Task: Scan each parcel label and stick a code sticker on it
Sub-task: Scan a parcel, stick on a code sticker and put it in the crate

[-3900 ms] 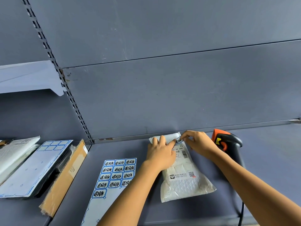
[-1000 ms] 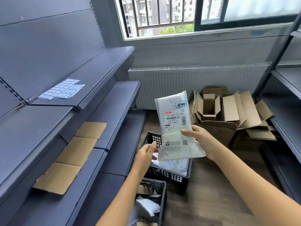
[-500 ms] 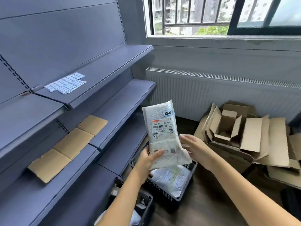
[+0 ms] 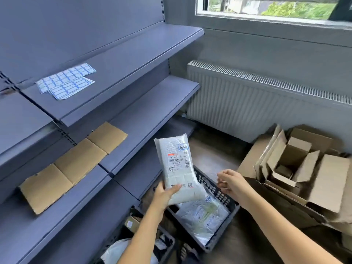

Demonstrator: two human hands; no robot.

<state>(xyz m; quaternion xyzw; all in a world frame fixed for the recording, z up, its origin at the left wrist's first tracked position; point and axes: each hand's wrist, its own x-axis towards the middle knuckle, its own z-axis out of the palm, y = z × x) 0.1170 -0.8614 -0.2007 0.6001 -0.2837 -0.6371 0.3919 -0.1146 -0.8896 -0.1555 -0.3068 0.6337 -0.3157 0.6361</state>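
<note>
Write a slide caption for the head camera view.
Left hand holds a white bubble-mailer parcel with a blue code sticker above a black plastic crate; right hand alongside, empty.

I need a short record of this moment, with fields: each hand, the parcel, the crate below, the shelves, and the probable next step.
left: left hand grips parcel by its lower end
right: right hand holds nothing, fingers loosely curled
parcel: white mailer, label facing camera, blue code sticker at its top corner
crate: black crate under the parcel holds other parcels
shelves: sticker sheets; flat cardboard
next: probably the parcel goes into the crate
</note>
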